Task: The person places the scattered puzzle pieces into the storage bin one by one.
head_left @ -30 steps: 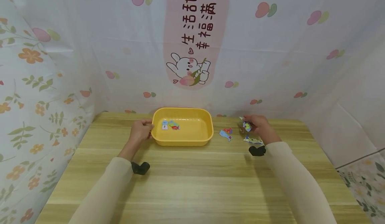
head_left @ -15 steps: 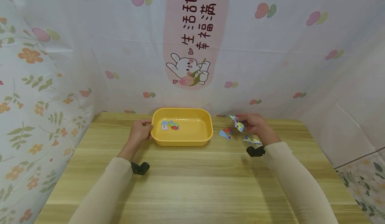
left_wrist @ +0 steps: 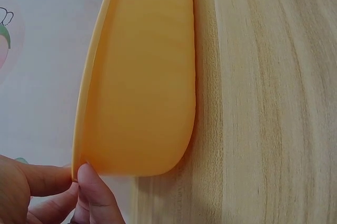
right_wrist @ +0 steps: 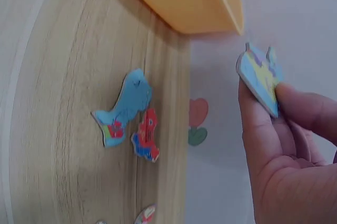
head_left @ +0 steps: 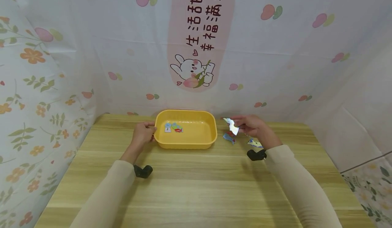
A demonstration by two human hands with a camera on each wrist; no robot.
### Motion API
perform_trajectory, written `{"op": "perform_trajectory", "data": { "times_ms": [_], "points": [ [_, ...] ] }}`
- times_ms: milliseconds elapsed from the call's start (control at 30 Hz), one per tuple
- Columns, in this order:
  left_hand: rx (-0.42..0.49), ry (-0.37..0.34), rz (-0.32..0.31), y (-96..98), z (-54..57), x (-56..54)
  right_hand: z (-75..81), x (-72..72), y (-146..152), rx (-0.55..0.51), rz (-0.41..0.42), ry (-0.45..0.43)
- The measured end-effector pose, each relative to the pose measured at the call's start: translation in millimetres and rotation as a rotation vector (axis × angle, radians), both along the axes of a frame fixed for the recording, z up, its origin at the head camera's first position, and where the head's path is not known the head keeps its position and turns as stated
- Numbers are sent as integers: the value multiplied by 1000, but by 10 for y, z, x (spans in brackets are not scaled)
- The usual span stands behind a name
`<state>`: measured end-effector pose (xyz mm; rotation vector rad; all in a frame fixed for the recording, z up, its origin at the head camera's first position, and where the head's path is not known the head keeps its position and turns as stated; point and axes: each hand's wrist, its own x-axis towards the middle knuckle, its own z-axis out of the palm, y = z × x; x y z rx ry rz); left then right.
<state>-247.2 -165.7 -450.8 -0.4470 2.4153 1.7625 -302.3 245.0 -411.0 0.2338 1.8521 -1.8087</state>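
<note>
My left hand (head_left: 143, 132) pinches the left rim of a yellow plastic basin (head_left: 185, 145), thumb and fingers on either side in the left wrist view. Off the basin's right side, my right hand (head_left: 252, 124) holds a flat blue-and-yellow cutout piece (right_wrist: 259, 80) between thumb and fingers, raised above the table. Below it on the wood lie a blue whale-shaped piece (right_wrist: 131, 97) and a red and blue piece (right_wrist: 147, 137). In the basin, toward its left, are a blue and white piece (head_left: 167, 128) and some green and red cutouts (head_left: 177, 128).
Another yellowish piece (head_left: 255, 143) lies on the wooden table (head_left: 196, 187) under my right wrist. At the right wrist view's lower edge, further cutouts (right_wrist: 146, 214) are partly cut off. A printed cloth (head_left: 128, 68) hangs behind the table's back edge.
My right hand has moved left toward the basin with the cutout piece, which has turned and now catches the light. My left hand stays on the rim.
</note>
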Motion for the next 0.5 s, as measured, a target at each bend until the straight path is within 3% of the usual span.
{"op": "perform_trajectory", "data": {
  "times_ms": [500],
  "points": [
    [11,-6,-9,-2,11,6,-49,-42,-339,-10,-81,-12]
  ]
}}
